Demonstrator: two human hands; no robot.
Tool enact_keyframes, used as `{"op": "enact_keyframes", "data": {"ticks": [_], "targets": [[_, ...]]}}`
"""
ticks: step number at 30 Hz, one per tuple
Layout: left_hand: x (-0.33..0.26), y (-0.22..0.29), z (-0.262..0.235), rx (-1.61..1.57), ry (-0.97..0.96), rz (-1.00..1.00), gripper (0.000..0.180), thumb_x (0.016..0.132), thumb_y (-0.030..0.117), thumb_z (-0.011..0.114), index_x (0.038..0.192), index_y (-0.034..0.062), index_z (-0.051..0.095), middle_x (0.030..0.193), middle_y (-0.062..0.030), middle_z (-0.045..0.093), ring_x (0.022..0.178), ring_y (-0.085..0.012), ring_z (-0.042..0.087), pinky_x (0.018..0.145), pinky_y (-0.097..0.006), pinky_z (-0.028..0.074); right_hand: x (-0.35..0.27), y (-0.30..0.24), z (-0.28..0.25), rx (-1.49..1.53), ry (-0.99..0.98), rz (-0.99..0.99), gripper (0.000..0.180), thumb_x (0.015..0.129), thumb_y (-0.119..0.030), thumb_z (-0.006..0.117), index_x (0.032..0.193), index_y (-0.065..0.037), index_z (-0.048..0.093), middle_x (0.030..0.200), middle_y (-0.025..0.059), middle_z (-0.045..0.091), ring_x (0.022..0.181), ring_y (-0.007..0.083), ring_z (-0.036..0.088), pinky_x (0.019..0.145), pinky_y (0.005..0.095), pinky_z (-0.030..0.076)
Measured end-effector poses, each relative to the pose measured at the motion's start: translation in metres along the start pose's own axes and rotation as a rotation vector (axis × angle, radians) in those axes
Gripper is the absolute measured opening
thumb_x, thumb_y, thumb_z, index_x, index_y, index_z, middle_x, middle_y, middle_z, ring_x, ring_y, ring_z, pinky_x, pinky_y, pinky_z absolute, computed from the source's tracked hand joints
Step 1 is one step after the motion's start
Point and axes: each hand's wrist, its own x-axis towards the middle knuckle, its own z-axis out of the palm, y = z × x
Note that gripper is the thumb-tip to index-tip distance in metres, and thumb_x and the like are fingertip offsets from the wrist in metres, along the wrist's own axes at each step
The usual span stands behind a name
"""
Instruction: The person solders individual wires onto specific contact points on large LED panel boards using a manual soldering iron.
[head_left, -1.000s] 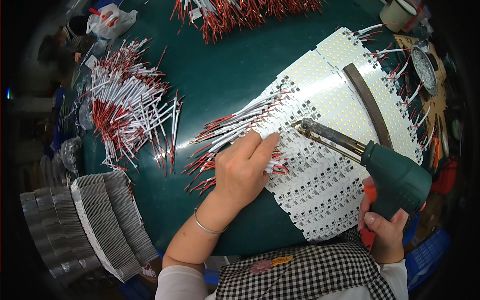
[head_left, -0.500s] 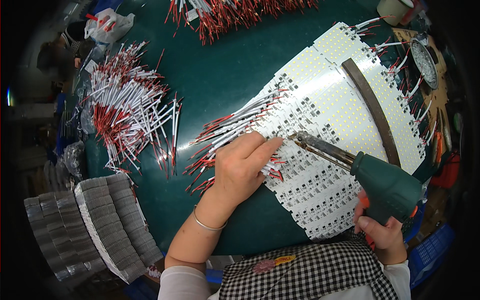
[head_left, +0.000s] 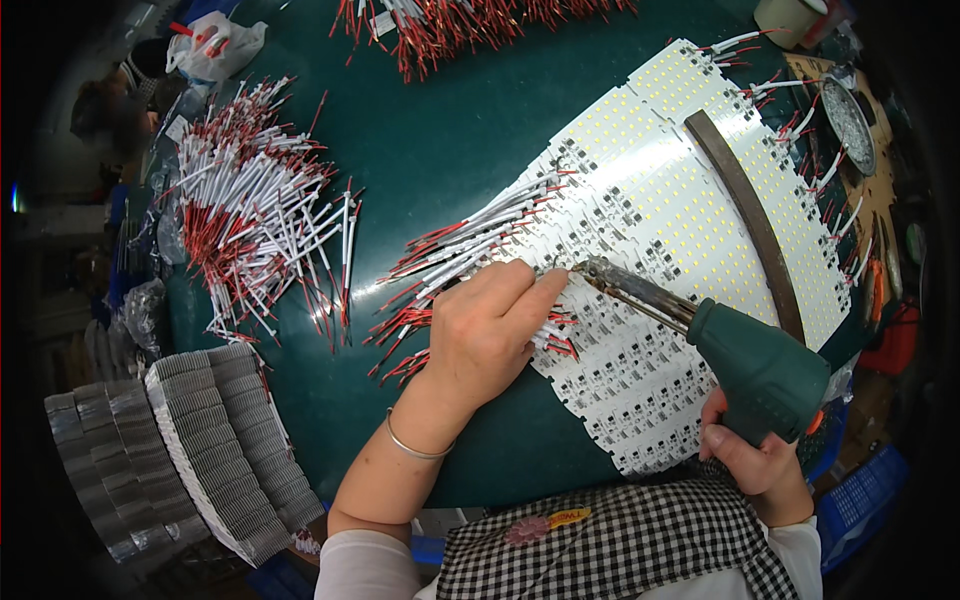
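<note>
My left hand (head_left: 485,325) is closed in a pinch over the white circuit boards (head_left: 640,375), its fingertips on a thin wire that they mostly hide. Red-and-white wires (head_left: 470,240) fan out from under and beside this hand, their right ends lying on the boards. In my right hand (head_left: 755,460) is a green soldering gun (head_left: 760,370), gripped by its handle. Its metal tip points up and left, close to my left fingertips at the boards' surface. A curved dark metal bar (head_left: 745,215) lies across the boards, over rows of yellow LEDs.
A loose pile of red-and-white wires (head_left: 255,205) lies on the green table (head_left: 400,130) at left, another bundle (head_left: 470,25) at the far edge. Stacked grey ridged parts (head_left: 220,440) stand at lower left. A metal dish (head_left: 848,125) sits on a board at far right.
The soldering gun and my right hand have shifted a little to the left, and the tip is slightly nearer my left fingertips. My left hand has barely moved.
</note>
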Motion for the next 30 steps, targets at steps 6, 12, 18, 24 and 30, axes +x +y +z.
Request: {"op": "enact_keyframes", "data": {"ticks": [6,12,18,24,30], "targets": [[-0.001,0.0,0.0,0.019,0.005,0.015,0.032,0.063,-0.002,0.062,0.094,0.0025,0.066,0.068,-0.0056,0.05,0.057,-0.02,0.053,0.047,-0.032,0.042,0.003,-0.025,0.002,0.323,0.151,0.042,0.056,0.078,0.002,0.064,0.13,0.01,0.044,0.111,0.0186,0.058,0.07,0.0178,0.058,0.054,0.0288,0.054],[0.001,0.003,-0.004,0.031,-0.011,0.014,0.037,0.061,-0.004,0.063,0.097,0.003,0.066,0.069,-0.0061,0.052,0.058,-0.0205,0.055,0.048,-0.032,0.044,-0.001,-0.023,-0.003,0.382,0.196,0.003,0.062,0.076,0.002,0.065,0.132,0.009,0.039,0.127,0.0232,0.051,0.069,0.02,0.059,0.053,0.0285,0.053],[0.011,0.01,-0.024,-0.068,-0.043,-0.029,0.042,0.059,-0.012,0.065,0.099,0.0021,0.064,0.079,-0.0093,0.056,0.067,-0.0236,0.059,0.055,-0.033,0.048,-0.002,-0.026,-0.01,0.358,0.313,-0.078,0.065,0.074,-0.002,0.069,0.131,0.01,0.04,0.125,0.0245,0.051,0.066,0.0203,0.059,0.05,0.0279,0.052],[0.021,0.02,-0.019,-0.384,0.283,-0.468,0.01,0.083,-0.01,0.057,0.087,-0.0011,0.059,0.084,-0.0095,0.057,0.07,-0.0183,0.053,0.064,-0.025,0.044,0.0,-0.025,-0.018,0.34,0.288,-0.084,0.066,0.074,-0.003,0.069,0.13,0.012,0.039,0.124,0.0255,0.051,0.064,0.0199,0.059,0.049,0.0279,0.052],[0.018,0.012,-0.005,-0.219,0.043,-0.31,0.007,0.08,-0.008,0.063,0.085,-0.0033,0.064,0.083,-0.0099,0.06,0.073,-0.0201,0.06,0.065,-0.027,0.047,0.001,-0.027,-0.013,0.371,0.277,-0.086,0.065,0.075,-0.002,0.068,0.131,0.012,0.038,0.124,0.0251,0.052,0.066,0.02,0.059,0.051,0.0287,0.052]]}}
